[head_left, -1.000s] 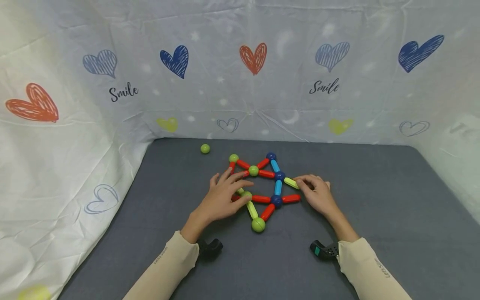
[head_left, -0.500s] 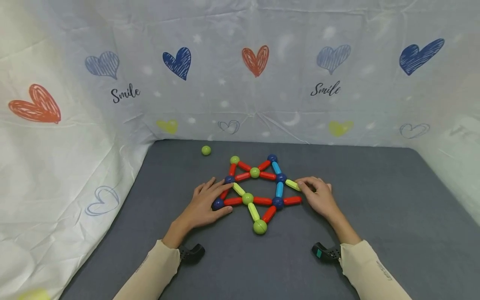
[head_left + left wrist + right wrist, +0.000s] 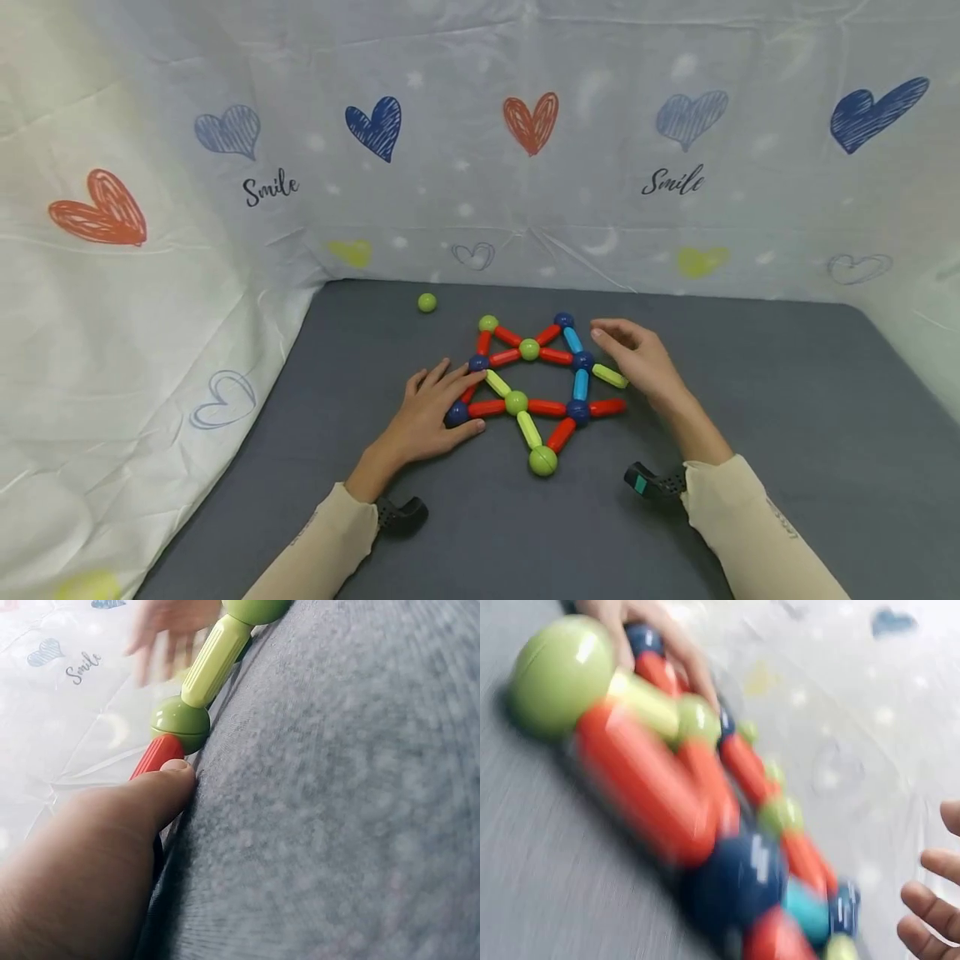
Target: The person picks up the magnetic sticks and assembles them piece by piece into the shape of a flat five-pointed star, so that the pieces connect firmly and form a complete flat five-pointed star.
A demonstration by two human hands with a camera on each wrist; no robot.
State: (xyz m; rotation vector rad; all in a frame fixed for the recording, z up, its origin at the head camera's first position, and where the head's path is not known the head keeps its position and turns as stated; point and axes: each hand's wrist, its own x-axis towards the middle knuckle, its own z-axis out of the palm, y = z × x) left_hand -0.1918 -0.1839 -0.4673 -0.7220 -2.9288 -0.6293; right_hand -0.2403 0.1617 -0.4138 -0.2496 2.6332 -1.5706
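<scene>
A flat shape of magnetic rods and balls lies on the dark table (image 3: 525, 542). Its left side is under my left hand (image 3: 423, 421), whose spread fingers rest by the blue balls (image 3: 456, 414). In the left wrist view, my left thumb touches a red rod (image 3: 156, 755) beside a green ball (image 3: 181, 724). My right hand (image 3: 643, 362) is just off the shape's right side, fingers loosely bent, holding nothing. Close below it, a yellow-green rod (image 3: 610, 376) points out from a blue ball (image 3: 582, 361). A red rod (image 3: 606, 407) sticks out from the lower blue ball (image 3: 578, 412).
One loose green ball (image 3: 427, 302) sits near the table's back edge. A white cloth (image 3: 480, 192) printed with hearts hangs behind and on the left. Both wrists wear black straps (image 3: 654, 482). The right wrist view is motion-blurred.
My left hand has moved left from over the shape to its left edge, uncovering rods and balls. My right hand has let go of the yellow-green rod and lifted away.
</scene>
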